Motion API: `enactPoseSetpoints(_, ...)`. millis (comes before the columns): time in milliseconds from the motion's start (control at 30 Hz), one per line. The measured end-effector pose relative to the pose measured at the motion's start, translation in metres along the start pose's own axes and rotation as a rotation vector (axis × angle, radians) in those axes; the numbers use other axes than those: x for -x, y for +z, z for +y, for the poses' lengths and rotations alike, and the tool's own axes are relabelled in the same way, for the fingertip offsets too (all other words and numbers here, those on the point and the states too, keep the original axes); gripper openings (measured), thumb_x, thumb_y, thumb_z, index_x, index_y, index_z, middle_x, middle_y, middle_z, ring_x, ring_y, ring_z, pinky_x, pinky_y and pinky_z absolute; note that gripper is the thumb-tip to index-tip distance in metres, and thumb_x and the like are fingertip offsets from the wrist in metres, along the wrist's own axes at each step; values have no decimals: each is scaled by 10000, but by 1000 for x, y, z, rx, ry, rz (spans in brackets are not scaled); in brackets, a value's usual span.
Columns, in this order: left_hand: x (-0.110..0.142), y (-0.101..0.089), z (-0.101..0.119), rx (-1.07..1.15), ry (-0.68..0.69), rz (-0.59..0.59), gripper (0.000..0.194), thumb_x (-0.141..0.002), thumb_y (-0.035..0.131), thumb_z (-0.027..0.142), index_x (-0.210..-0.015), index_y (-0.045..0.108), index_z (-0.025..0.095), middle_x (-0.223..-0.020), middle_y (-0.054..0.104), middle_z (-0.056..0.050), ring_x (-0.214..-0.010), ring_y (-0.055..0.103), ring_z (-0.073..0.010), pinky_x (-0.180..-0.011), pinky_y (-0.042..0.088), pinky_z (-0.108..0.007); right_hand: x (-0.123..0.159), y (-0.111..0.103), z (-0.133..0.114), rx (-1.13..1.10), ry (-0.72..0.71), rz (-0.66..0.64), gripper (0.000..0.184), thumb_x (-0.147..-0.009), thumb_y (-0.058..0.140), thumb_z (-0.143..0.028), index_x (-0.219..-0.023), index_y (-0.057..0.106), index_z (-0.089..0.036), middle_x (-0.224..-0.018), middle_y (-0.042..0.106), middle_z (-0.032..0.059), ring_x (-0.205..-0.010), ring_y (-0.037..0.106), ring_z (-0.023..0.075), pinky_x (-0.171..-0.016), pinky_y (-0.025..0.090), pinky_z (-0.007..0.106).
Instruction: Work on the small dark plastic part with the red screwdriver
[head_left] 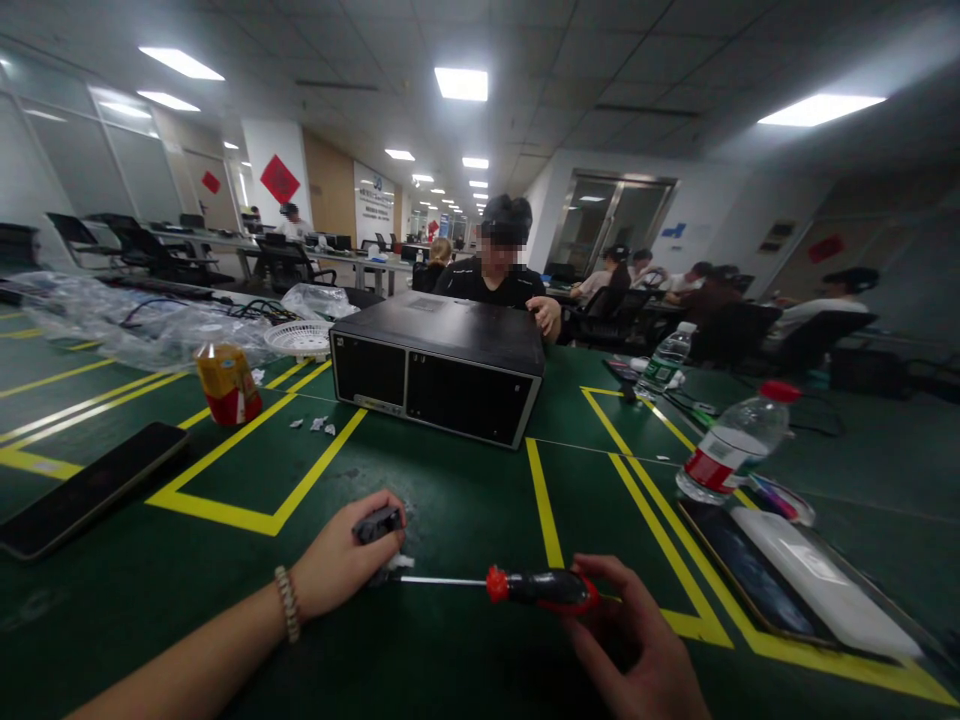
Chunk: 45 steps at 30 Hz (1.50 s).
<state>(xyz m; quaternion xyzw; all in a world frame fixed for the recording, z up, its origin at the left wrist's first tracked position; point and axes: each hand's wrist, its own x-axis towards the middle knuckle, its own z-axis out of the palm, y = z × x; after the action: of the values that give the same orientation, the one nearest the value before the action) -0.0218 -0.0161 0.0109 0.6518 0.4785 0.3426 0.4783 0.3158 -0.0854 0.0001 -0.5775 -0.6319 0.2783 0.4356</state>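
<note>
My left hand [356, 550] is closed around a small dark plastic part [377, 524], with a small white piece showing below it. A screwdriver [540, 588] with a black and red handle lies level across the front of the view. Its metal shaft points left and its tip reaches the part in my left hand; whether the tip sits inside it is hidden. My right hand [630, 630] has its fingers curled at the end of the handle, thumb below and forefinger above.
Beyond my hands a black computer case [442, 330] lies flat, a person's hand [546, 316] beside it. Left are a phone [94, 488], a yellow-red package [227, 385], a white basket [300, 338] and paper scraps [315, 424]. Right are bottles [731, 445] and another phone [757, 570].
</note>
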Motion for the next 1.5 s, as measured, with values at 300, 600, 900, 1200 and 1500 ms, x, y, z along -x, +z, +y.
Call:
enactPoseSetpoints(300, 1, 0, 4, 20, -2, 7, 139, -898, 595, 305, -973, 603, 187, -919, 650, -49, -811, 630, -222, -738, 514, -342, -1, 0, -3, 32, -30, -3, 433, -857, 655, -309, -1280, 569, -272, -1127, 742, 73, -805, 768, 253, -695, 644, 375)
enactPoseSetpoints(600, 0, 1, 0, -36, 30, 27, 122, -893, 601, 293, -966, 605, 195, -896, 638, -28, -810, 616, -208, -753, 485, -328, 0, -1, -5, 7, 42, -21, 442, -893, 655, -459, -1283, 565, -270, -992, 773, 69, -813, 774, 277, -686, 638, 390)
enactPoseSetpoints(900, -1, -1, -2, -15, 14, 4, 146, -899, 609, 306, -990, 618, 192, -954, 649, -45, -822, 623, -216, -745, 499, -332, -3, -6, -3, 22, 6, -34, 363, -884, 691, -504, -1153, 650, -264, -1021, 788, 82, -867, 778, 285, -746, 642, 367)
enactPoseSetpoints(1200, 0, 0, 1, -13, 14, 3, 116, -908, 592, 276, -982, 598, 186, -933, 637, -49, -818, 624, -221, -738, 507, -342, 1, 1, -5, -8, -77, -5, 324, -877, 662, -340, -1187, 593, -276, -1241, 662, 88, -807, 740, 233, -674, 616, 342)
enactPoseSetpoints(1500, -1, 0, -1, -19, 24, 4, 132, -902, 585, 295, -971, 591, 183, -917, 624, -43, -814, 612, -217, -743, 506, -344, 0, -1, -4, -9, -3, -28, 363, -885, 674, -398, -1214, 584, -272, -1073, 736, 72, -777, 748, 247, -682, 617, 356)
